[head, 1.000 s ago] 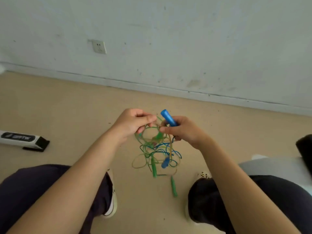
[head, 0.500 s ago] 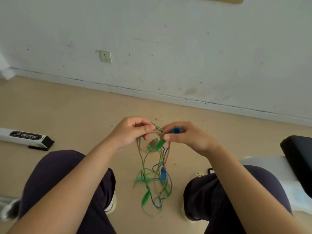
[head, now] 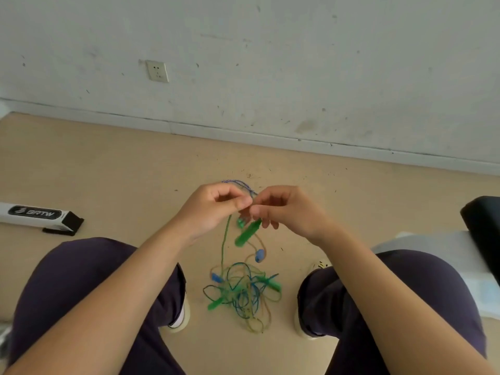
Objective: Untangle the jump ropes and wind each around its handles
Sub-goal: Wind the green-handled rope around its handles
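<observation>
At far left, a white bar with a black label and black end cap [head: 40, 216] lies flat on the tan floor [head: 121, 171], well apart from the person's knees. On the grey wall [head: 297, 63] above it sits a white socket plate [head: 157, 71], above the skirting line.

The left hand [head: 209, 209] is raised over the gap between the knees, fingers curled, thumb and forefinger pinching cord at the top of the tangle. A blue-and-white braided cord [head: 240, 184] arches up behind the knuckles and runs down to the point where both hands meet. From the left hand's pinch a green cord [head: 224, 244] hangs straight down to the floor.

The right hand [head: 286, 209] meets the left fingertip to fingertip, fingers curled — it pinches cord at the same spot. Just beneath its fingers hangs a green handle [head: 247, 234], tilted, lower end toward the left. Whether the fingers touch that handle cannot be told; the area is blurred.

Lower down, a blue handle [head: 259, 255] dangles on a tan cord, clear of the hands. The tangle of jump ropes [head: 243, 293] — green, blue and tan loops with further green and blue handles — rests on the floor between the two shoes.

At far right, a black pad [head: 484, 228] lies over a white surface [head: 438, 242] beside the right knee.
</observation>
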`<state>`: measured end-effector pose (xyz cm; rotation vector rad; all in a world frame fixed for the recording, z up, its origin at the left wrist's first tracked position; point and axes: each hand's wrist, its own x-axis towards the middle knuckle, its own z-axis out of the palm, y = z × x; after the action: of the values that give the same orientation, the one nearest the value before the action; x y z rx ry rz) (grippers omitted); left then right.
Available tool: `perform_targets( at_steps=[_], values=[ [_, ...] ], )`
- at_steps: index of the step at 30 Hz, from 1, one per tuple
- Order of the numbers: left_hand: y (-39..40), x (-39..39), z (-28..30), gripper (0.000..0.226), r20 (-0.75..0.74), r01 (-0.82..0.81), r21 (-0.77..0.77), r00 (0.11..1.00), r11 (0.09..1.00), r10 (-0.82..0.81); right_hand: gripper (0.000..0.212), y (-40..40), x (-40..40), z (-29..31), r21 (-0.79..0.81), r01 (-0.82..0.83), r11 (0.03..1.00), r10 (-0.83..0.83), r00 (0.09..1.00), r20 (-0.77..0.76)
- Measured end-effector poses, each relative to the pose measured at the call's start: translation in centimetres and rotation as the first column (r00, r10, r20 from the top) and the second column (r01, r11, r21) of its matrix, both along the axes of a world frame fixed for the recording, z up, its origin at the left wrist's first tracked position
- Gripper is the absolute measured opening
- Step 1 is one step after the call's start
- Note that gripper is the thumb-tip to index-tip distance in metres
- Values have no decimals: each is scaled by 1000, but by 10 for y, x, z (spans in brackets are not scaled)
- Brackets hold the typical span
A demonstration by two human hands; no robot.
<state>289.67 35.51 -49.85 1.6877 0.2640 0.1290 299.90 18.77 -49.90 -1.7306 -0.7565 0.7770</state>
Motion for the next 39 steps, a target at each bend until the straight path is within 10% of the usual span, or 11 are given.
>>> perform_targets(
  at_steps=[16, 25, 34, 39],
  values=[
    [-7, -2, -5, 24, -202, 181, 187, 969, 966, -142, 19, -6, 1, 2, 246, 155, 957, -70, 943, -325],
    [-12, -5, -4, 21, -229, 242, 193, 953, 951, -196, 42, -6, -4, -1, -69, 61, 996, -69, 991, -111],
    [4, -4, 0, 24, -218, 134, 224, 972, 965, -85, 43, -5, 4, 1, 301, 418, 857, -141, 752, -643],
    [8, -6, 2, 8, -147, 78, 324, 989, 943, -32, 30, -9, 5, 5, 134, 209, 969, -156, 932, -329]
  ],
)
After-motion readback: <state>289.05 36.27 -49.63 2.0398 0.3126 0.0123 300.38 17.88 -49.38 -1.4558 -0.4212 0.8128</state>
